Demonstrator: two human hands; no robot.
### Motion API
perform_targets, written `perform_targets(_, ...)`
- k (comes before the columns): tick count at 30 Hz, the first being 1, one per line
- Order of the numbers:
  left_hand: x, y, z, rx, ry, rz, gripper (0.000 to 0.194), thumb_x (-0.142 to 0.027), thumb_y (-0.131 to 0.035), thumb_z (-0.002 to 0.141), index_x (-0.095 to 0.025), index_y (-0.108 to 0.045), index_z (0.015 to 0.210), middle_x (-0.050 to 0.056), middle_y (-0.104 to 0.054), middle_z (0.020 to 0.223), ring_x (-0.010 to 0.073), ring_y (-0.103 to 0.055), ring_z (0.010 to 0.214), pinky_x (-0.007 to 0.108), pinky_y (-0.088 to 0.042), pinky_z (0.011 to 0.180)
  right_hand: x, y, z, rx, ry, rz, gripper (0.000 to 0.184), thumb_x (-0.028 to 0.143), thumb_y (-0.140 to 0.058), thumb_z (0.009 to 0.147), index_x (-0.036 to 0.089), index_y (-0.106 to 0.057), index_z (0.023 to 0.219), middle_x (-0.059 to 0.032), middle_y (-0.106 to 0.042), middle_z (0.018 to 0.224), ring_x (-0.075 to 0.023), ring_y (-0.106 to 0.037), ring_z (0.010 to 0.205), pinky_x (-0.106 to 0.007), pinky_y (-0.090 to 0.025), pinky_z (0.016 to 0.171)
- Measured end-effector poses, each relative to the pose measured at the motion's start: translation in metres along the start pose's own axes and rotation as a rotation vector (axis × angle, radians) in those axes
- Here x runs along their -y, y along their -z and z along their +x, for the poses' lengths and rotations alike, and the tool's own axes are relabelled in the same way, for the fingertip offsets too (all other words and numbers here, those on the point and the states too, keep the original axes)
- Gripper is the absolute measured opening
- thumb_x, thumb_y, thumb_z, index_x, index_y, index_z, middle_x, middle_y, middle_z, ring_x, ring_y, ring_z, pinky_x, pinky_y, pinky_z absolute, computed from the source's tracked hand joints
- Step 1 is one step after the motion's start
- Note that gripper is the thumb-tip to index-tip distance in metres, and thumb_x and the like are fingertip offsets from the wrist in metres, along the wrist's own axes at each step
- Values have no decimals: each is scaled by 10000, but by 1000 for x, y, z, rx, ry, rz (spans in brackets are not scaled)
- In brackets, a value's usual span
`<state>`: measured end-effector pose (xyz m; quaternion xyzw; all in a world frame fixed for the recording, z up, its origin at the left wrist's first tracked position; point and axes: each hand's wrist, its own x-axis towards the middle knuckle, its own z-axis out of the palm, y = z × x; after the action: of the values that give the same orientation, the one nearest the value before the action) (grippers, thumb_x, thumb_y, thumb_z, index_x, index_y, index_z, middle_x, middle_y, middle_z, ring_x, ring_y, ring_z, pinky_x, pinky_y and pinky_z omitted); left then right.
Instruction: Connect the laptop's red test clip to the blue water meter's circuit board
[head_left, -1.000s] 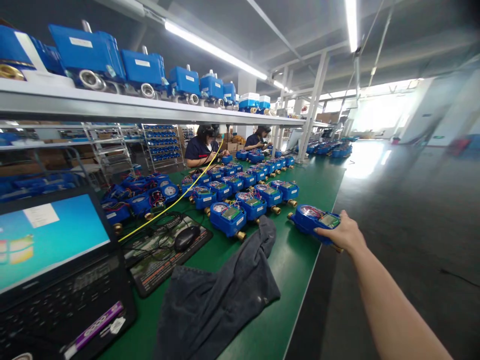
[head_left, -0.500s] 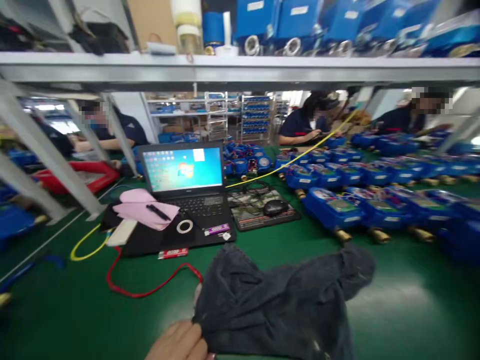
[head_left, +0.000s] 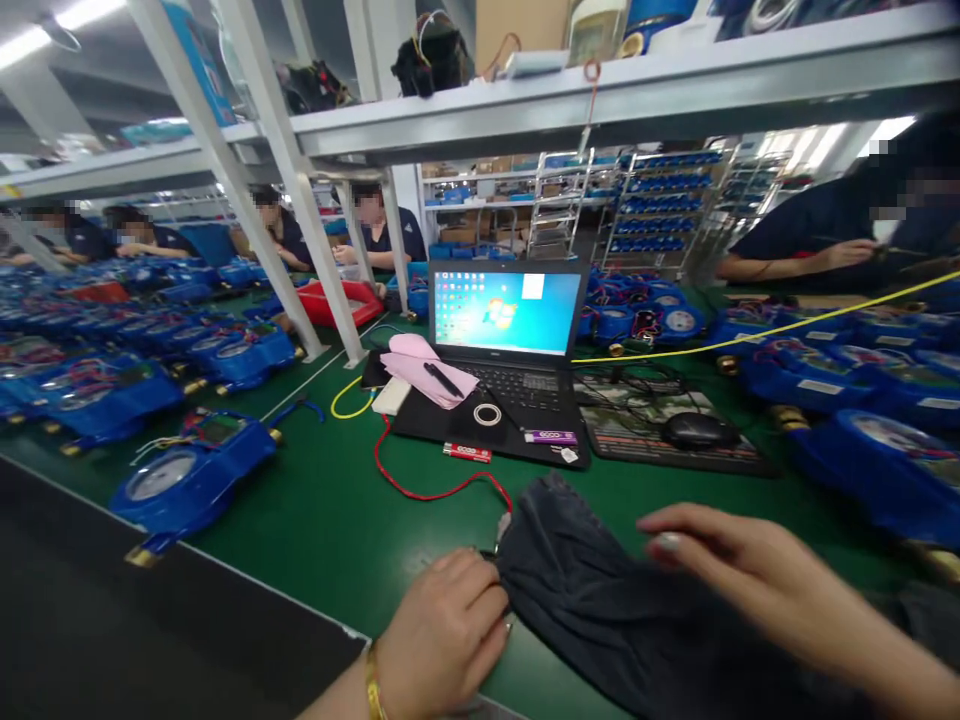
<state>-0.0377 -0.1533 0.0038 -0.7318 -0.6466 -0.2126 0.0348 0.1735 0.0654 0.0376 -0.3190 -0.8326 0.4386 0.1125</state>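
Observation:
A dark grey cloth [head_left: 600, 590] lies crumpled on the green bench [head_left: 322, 510] just in front of me. My left hand [head_left: 446, 630] rests at the cloth's left edge, fingers curled and pinching its corner; a gold bangle circles the wrist. My right hand [head_left: 727, 560] hovers over the cloth's right part, fingers stretched out and apart, holding nothing. A red cable [head_left: 427, 490] ends right beside the cloth's corner.
An open laptop [head_left: 506, 345] stands behind the cloth, with a pink paper and pen [head_left: 427, 370], tape ring, mouse [head_left: 701, 430] on a pad. Blue water meters [head_left: 191, 475] sit left and right. A yellow cable [head_left: 750, 340] crosses. Several seated people work across the bench.
My view swung left from the meter rows to the laptop. My right hand left the blue meter at the bench edge; both hands have come to the cloth.

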Motion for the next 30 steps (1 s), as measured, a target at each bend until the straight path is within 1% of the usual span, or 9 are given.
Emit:
perform_targets(3, 12, 19, -17, -113, 113, 109, 258, -184, -462, 842, -190, -542, 1087, 75, -603, 1091, 205, -538, 1040, 386, -445, 972, 35, -49, 36, 216, 133, -196, 282, 393, -449, 794, 224, -656, 886, -44, -692, 750, -224, -635, 675, -324, -450, 617)
perform_targets(7, 50, 75, -57, -352, 544, 427, 371, -263, -478, 862, -180, -450, 1223, 117, -504, 1238, 236, -452, 1180, 409, -384, 1031, 41, -101, 80, 190, 113, -380, 256, 420, -466, 775, 199, -594, 774, -51, -664, 653, -208, -593, 594, -297, -373, 539)
perform_targets(11, 104, 139, -100, -498, 1080, 595, 604, -445, -525, 803, -111, -390, 1287, 175, -416, 1297, 327, -364, 1246, 479, -300, 1067, 29, -114, 108, 215, 151, -418, 253, 436, -512, 701, 212, -521, 584, -44, -622, 583, -203, -541, 564, -295, -319, 526)
perform_targets(14, 149, 164, -123, -447, 1231, 517, 800, -534, -590, 708, -45, -367, 1300, 227, -440, 1282, 381, -380, 1234, 508, -320, 1039, 34, -112, 115, 238, 186, -186, 267, 439, -512, 685, 219, -449, 547, -9, -564, 520, -165, -491, 508, -279, -308, 502)
perform_targets(17, 181, 168, -133, -366, 1267, 375, 797, -572, -590, 679, -38, -429, 1248, 220, -523, 1215, 351, -508, 1129, 455, -415, 966, 54, -106, 113, 323, 24, 248, 305, 491, -528, 725, 211, -448, 636, -25, -638, 637, -126, -497, 463, -246, -309, 451)
perform_targets(20, 187, 164, -134, -343, 1253, 297, 728, -552, -576, 686, -77, -456, 1224, 180, -555, 1185, 321, -547, 1083, 433, -431, 949, 75, -101, 110, 363, -76, 563, 334, 496, -613, 728, 189, -488, 684, -50, -669, 685, -93, -486, 438, -213, -308, 419)
perform_targets(23, 173, 159, -132, -317, 1163, 225, 725, -517, -597, 664, -108, -443, 1243, 148, -533, 1221, 309, -528, 1110, 430, -407, 985, 91, -99, 108, 389, -116, 728, 363, 469, -749, 648, 163, -565, 713, -38, -660, 648, -65, -459, 430, -180, -335, 398)
perform_targets(26, 148, 150, -125, -250, 1033, 105, 730, -497, -612, 658, -149, -419, 1271, 102, -520, 1249, 268, -530, 1110, 385, -416, 991, 105, -97, 110, 413, -180, 839, 456, 426, -847, 541, 153, -654, 850, -38, -684, 735, -72, -550, 536, -153, -444, 482)
perform_targets(30, 112, 132, -103, -135, 805, -93, 692, -434, -638, 669, -208, -402, 1278, 59, -507, 1261, 225, -525, 1110, 342, -428, 982, 125, -97, 105, 429, -18, 848, 436, 373, -871, 518, 163, -690, 855, -33, -693, 801, -119, -630, 726, -190, -511, 685)
